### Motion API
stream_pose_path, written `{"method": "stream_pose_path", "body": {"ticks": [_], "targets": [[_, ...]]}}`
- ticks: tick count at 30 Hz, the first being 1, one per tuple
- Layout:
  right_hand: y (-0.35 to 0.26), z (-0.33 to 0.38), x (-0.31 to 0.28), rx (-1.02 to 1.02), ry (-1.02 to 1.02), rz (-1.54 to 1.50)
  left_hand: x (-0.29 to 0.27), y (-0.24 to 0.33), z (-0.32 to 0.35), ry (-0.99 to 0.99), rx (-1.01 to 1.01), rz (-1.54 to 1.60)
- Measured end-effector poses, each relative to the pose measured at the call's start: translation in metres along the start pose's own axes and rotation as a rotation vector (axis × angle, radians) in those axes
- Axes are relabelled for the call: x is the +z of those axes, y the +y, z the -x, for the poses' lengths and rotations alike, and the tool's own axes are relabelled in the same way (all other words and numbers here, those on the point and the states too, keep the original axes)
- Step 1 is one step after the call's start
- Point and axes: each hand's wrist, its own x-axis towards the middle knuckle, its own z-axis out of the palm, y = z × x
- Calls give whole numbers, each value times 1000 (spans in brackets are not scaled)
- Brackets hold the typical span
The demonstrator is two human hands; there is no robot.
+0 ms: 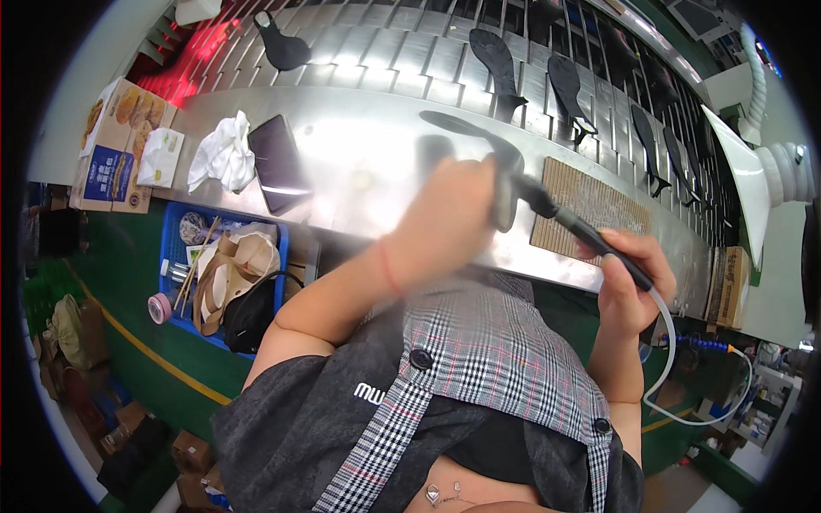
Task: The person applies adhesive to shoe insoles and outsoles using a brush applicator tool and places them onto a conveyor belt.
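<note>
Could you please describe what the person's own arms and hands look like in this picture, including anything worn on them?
Both forearms are bare, with no gloves on the hands. The left hand is motion-blurred and has a thin red string bracelet around its wrist. The right hand shows no ring or band. Short dark grey sleeves end above the elbows.

black insole (479, 145), black tool (590, 235), blue bin (175, 224), white cloth (224, 154), checked top (496, 350)
</note>
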Motion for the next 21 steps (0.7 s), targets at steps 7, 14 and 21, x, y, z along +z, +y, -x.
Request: {"method": "stream_pose_path", "body": {"ticks": [7,14,21], "targets": [[-31,-26,-9,-193,-303,252,-9,1,0,-87,-8,153],[-41,-41,-22,-369,-456,258,-15,8,1,-88,-8,394],[-43,-44,-29,-375,-390,330,-23,4,10,-143,60,307]]}}
